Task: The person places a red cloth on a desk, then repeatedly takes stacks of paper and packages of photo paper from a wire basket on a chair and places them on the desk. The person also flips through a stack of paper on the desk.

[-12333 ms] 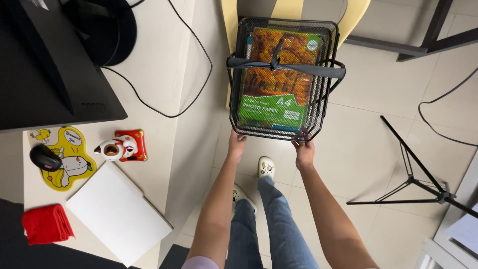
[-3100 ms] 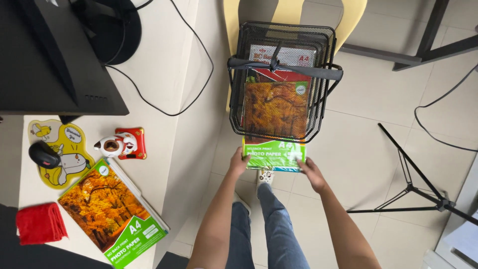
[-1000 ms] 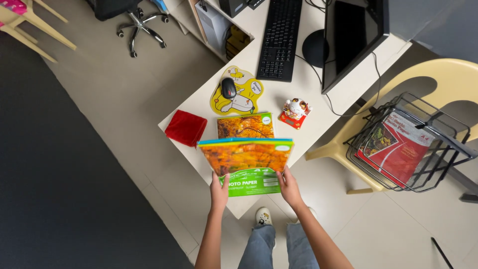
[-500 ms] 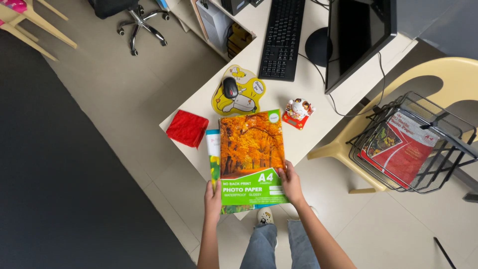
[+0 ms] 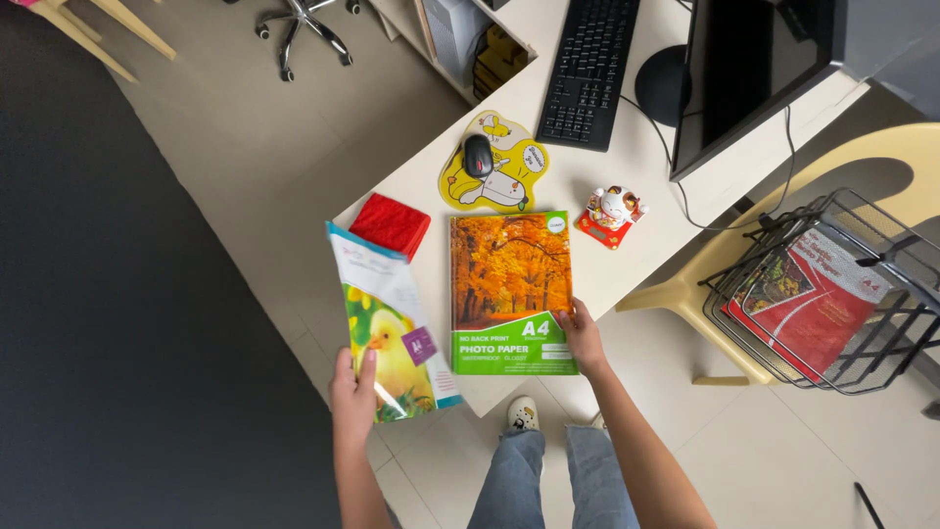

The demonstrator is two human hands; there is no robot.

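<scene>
- Orange-and-green paper pack [image 5: 511, 292] is laid flat on the white desk [image 5: 627, 264], near its front corner, long side running away from the person.
- Right hand [image 5: 584, 336] is rested on that pack's lower right corner; fingers [image 5: 571, 315] lie on the cover and edge. Whether the edge is actually pinched cannot be told from this angle.
- Chick-print pack [image 5: 390, 326] is held by the left hand [image 5: 354, 392], thumb clamped over its lower edge. It is tilted and hangs past the desk's left edge, just beside the orange pack, apart from it.
- Red cloth [image 5: 391, 224] is seen at the desk edge, partly tucked behind the chick pack's top.
- Yellow mouse pad [image 5: 499, 176] with a black mouse [image 5: 477, 155] on it lies just beyond the orange pack.
- Small cat figurine [image 5: 614, 213] on a red base stands right of the pack's top corner.
- Keyboard [image 5: 589, 69] and monitor [image 5: 754, 69] are placed further back.
- Wire basket [image 5: 832, 294] is set on a yellow chair [image 5: 705, 284] to the right, a red paper pack [image 5: 813, 299] inside.
- Shoe [image 5: 522, 415] and jeans [image 5: 548, 480] are visible below the desk corner.
</scene>
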